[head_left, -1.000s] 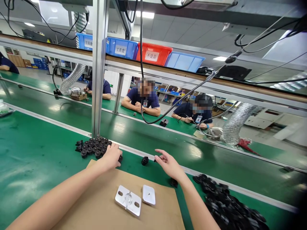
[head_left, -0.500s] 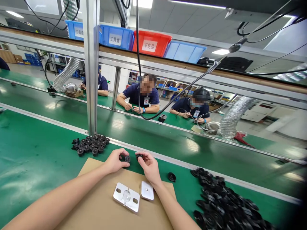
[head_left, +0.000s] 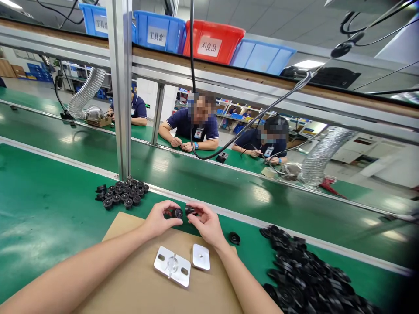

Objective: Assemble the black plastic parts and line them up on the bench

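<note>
Between its thumb and fingers my left hand (head_left: 162,218) pinches a small round black plastic part (head_left: 177,213), its face turned to the right. Close beside it, my right hand (head_left: 207,222) grips a second black plastic part (head_left: 189,210), partly covered by the fingers. A narrow gap separates the two parts. Below the hands, a silver metal plate with two slots and a round recess (head_left: 172,267) lies on brown cardboard (head_left: 131,270). To its right sits a smaller silver block (head_left: 200,257). One loose black part (head_left: 234,237) rests right of my right wrist.
A cluster of round black parts (head_left: 122,194) stands at the left beside a metal post (head_left: 120,109). At the right lies a large heap of black parts (head_left: 301,270). Several co-workers, one a person with a wristband (head_left: 193,126), sit across the green bench (head_left: 225,183). Cables hang overhead.
Both hands have come closer together, and the left-hand part has turned and shifted right toward the right-hand one. The camera view has moved slightly.
</note>
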The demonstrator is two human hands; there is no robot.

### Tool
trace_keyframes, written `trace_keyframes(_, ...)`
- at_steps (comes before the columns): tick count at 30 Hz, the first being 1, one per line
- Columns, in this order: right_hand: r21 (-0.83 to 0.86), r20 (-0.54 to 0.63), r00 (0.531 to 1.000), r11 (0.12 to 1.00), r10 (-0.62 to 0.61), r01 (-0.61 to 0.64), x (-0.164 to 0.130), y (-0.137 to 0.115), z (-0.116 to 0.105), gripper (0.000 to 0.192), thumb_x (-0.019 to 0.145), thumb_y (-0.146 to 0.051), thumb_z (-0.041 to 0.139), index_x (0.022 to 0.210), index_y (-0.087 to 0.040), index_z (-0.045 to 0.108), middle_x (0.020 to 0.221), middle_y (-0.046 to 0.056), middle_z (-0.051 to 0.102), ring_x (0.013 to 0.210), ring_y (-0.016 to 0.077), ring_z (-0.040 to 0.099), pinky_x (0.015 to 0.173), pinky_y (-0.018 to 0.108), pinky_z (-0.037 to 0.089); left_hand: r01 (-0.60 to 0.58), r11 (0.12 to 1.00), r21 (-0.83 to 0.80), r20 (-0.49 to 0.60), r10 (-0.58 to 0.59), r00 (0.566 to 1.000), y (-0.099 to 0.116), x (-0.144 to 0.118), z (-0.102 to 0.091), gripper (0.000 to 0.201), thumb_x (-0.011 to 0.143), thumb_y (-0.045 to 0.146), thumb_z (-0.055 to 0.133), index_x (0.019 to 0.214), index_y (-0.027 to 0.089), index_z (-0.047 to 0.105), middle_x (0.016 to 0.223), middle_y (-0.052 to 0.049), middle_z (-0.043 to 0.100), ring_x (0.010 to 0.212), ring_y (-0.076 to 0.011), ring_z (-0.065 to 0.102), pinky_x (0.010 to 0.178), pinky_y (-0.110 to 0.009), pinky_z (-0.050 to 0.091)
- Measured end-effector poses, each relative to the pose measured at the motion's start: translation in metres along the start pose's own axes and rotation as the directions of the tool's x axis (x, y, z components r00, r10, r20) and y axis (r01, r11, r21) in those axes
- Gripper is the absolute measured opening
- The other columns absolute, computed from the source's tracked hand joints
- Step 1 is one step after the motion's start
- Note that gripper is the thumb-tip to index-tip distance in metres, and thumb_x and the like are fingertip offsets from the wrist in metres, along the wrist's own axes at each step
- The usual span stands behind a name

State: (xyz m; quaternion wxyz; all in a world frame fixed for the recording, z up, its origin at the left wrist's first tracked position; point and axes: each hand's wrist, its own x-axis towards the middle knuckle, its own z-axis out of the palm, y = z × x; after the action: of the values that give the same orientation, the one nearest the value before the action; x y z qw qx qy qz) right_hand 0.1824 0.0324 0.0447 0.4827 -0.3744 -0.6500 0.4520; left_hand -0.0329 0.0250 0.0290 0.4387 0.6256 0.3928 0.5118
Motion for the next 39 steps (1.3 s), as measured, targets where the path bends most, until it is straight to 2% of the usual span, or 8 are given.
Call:
trace_keyframes(3, -0.105, 0.08, 0.996, 0.994, -0.031, 0.039, -0.002, -0.006, -0.004, 0.034, 0.088, -0.04, 0.079, 0.117, -0.024, 0.073, 0.124, 0.011, 0.07, 0.099, 0.0237, 0.07, 0.077, 0.034, 0.064, -0.016, 1.0, 0.001, -0.017, 0.016, 1.0, 0.001, 0.0, 0.0, 0.032, 0.07, 0.021, 0.089, 0.1, 0.019, 0.078, 0.103, -0.007, 0.077, 0.094, -0.024, 0.071, 0.082, -0.033, 0.055)
trace_keyframes(10, -0.221, 0.128, 0.989, 0.971, -0.068, 0.096, -0.004, -0.015, 0.0, 0.027, 0.092, -0.035, 0.074, 0.116, -0.025, 0.071, 0.124, 0.01, 0.066, 0.1, 0.0229, 0.07, 0.074, 0.032, 0.063, -0.017, 1.0, 0.004, -0.015, 0.017, 1.0, -0.001, 0.0, 0.0, 0.034, 0.071, 0.024, 0.089, 0.104, 0.02, 0.08, 0.103, -0.007, 0.08, 0.093, -0.0253, 0.071, 0.081, -0.035, 0.056)
trace_keyframes(22, -0.295, 0.158, 0.976, 0.936, -0.152, 0.194, -0.005, -0.017, 0.003, 0.023, 0.094, -0.028, 0.071, 0.116, -0.025, 0.072, 0.122, 0.011, 0.067, 0.105, 0.0249, 0.068, 0.073, 0.032, 0.063, -0.023, 1.0, 0.0, 0.003, 0.023, 1.0, -0.004, -0.001, -0.001, 0.036, 0.071, 0.022, 0.088, 0.106, 0.02, 0.082, 0.102, -0.005, 0.08, 0.09, -0.0223, 0.069, 0.081, -0.032, 0.053)
trace_keyframes(27, -0.333, 0.197, 0.961, 0.908, -0.196, 0.254, -0.004, -0.017, -0.001, 0.022, 0.096, -0.025, 0.069, 0.118, -0.028, 0.071, 0.126, 0.01, 0.068, 0.114, 0.0267, 0.067, 0.077, 0.034, 0.063, -0.027, 1.0, -0.005, 0.009, 0.027, 1.0, -0.002, 0.0, -0.002, 0.037, 0.071, 0.022, 0.089, 0.107, 0.021, 0.083, 0.101, -0.005, 0.079, 0.088, -0.0213, 0.068, 0.08, -0.031, 0.052)
trace_keyframes(31, -0.356, 0.22, 0.951, 0.89, -0.218, 0.286, -0.003, -0.016, -0.003, 0.024, 0.096, -0.022, 0.069, 0.12, -0.029, 0.07, 0.125, 0.009, 0.07, 0.115, 0.0269, 0.068, 0.08, 0.036, 0.063, -0.012, 1.0, -0.016, 0.008, 0.012, 1.0, -0.002, 0.001, -0.002, 0.038, 0.07, 0.022, 0.089, 0.108, 0.021, 0.084, 0.099, -0.005, 0.079, 0.085, -0.021, 0.067, 0.079, -0.032, 0.053)
trace_keyframes(39, -0.385, 0.24, 0.942, 0.868, -0.233, 0.313, -0.002, -0.013, -0.005, 0.027, 0.097, -0.021, 0.068, 0.123, -0.028, 0.069, 0.124, 0.009, 0.071, 0.113, 0.0256, 0.069, 0.08, 0.035, 0.064, 0.034, 0.994, -0.099, 0.028, -0.031, 0.999, -0.007, 0.001, 0.001, 0.045, 0.07, 0.025, 0.087, 0.114, 0.017, 0.082, 0.112, -0.01, 0.081, 0.103, -0.0291, 0.073, 0.093, -0.039, 0.057)
